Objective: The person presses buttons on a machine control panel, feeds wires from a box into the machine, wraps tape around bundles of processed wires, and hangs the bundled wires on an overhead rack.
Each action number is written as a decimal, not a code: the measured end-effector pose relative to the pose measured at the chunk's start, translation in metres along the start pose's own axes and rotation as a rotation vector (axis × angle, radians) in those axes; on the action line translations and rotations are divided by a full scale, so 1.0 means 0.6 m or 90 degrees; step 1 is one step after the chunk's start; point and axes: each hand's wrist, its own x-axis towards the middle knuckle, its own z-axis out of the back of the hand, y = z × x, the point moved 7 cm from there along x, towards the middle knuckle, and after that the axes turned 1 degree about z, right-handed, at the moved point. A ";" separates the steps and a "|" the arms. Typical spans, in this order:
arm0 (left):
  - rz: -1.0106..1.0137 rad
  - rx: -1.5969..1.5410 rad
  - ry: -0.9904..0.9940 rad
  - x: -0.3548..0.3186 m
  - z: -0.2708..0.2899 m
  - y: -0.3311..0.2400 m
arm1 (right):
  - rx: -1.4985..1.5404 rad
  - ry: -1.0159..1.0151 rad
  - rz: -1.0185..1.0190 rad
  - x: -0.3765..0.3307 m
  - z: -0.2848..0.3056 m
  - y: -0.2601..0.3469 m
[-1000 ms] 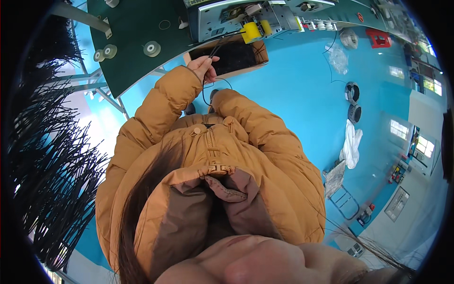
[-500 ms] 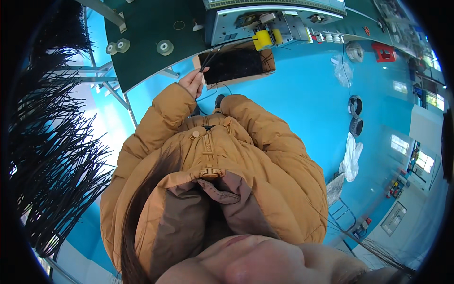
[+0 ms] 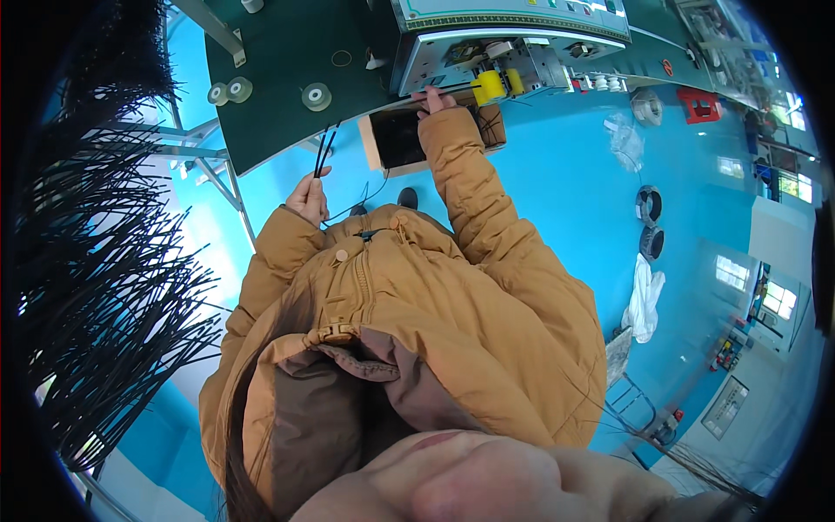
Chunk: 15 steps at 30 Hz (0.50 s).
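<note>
My left hand [image 3: 309, 200] is closed on black cables [image 3: 325, 150], whose two ends stick up past the fingers near the green table's front edge. A thin black lead hangs in a loop to the right of that hand. Farther right, my right hand [image 3: 433, 103] is raised to the front of a grey machine [image 3: 435, 59]. Its fingers are closed on a thin dark cable [image 3: 457, 89] that points at the yellow rollers [image 3: 490, 86]. Part of this grip is too small to make out.
An open cardboard box [image 3: 374, 143] with dark contents stands on the blue floor under the machine. Rolls of clear tape [image 3: 317, 97] lie on the green table [image 3: 278, 130]. A dense bunch of black cables [image 3: 113, 322] hangs at the left. Cable coils [image 3: 650, 205] lie at the right.
My right hand has come into view and reached up to the machine by the yellow rollers. My left hand has drawn back down and left, still holding black cables.
</note>
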 end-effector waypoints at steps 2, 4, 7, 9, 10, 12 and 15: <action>0.036 0.006 -0.013 -0.001 0.003 -0.004 | 0.036 -0.023 0.026 -0.006 -0.001 0.017; 0.021 -0.003 -0.017 -0.003 0.004 -0.007 | 0.042 -0.022 0.006 -0.020 -0.006 0.023; 0.007 0.001 -0.019 0.001 0.007 -0.006 | -0.221 -0.002 0.149 -0.042 -0.008 0.050; 0.003 0.014 -0.012 0.006 0.009 0.002 | -0.382 0.005 0.215 -0.042 -0.007 0.048; 0.010 -0.003 0.006 0.009 0.008 0.008 | -0.457 0.010 0.231 -0.040 -0.005 0.042; 0.014 -0.020 0.028 0.011 0.005 0.013 | -0.293 -0.008 0.137 -0.032 0.008 0.020; 0.005 -0.047 0.039 0.011 0.004 0.013 | -0.094 -0.014 0.016 -0.029 0.007 -0.009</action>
